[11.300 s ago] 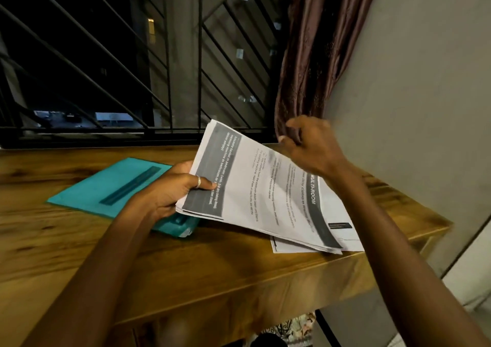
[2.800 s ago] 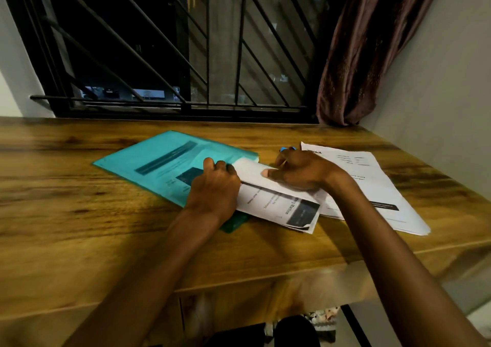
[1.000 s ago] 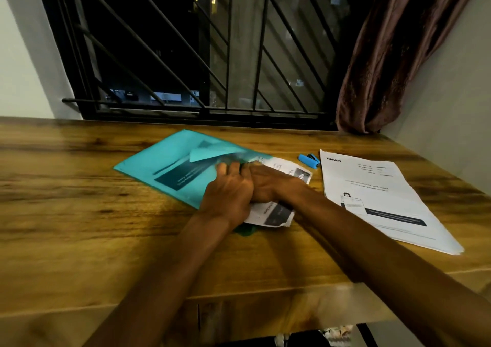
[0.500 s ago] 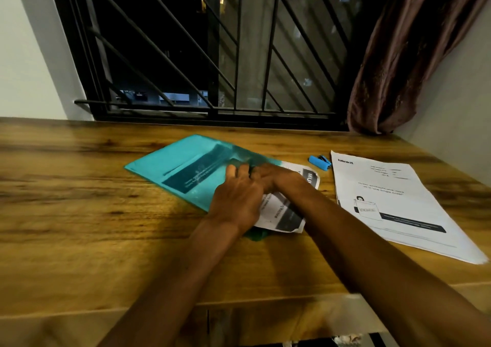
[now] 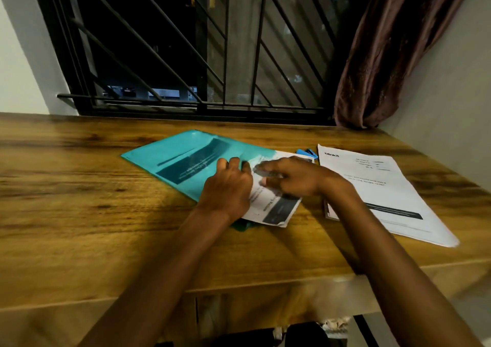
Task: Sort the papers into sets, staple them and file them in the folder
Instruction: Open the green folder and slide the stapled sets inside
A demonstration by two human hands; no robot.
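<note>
Wooden desk (image 5: 79,214) fills the view, running under a dark window with a black metal grille (image 5: 186,54).

Near the middle of the desk lies a teal folder (image 5: 172,158), flat and turned at an angle. A set of papers (image 5: 276,208) is partly inside it. The far part sits under the see-through cover, where a dark printed band shows through. The near end, white with a dark block of print, sticks out towards the desk's front edge. A darker green corner of the folder peeks out beneath that end.

The left hand (image 5: 228,190) rests knuckles up on the folder's open edge, where the papers go in. Its fingers are bent with the tips down on the cover; I cannot tell whether they pinch the cover or only press on it. The right hand (image 5: 292,176) lies across the papers just beside the left, fingers stretched out and close together, flat on the sheet. Its fingertips are blurred.

Just beyond the right hand, a small blue stapler (image 5: 307,153) lies on the desk, touching or nearly touching the far corner of the papers. To the right, apart from the folder, a second stack of white sheets (image 5: 385,195) lies flat with "blinkit" printed at its top.

A brown curtain (image 5: 393,49) hangs in the far right corner against a pale wall (image 5: 451,81).
</note>
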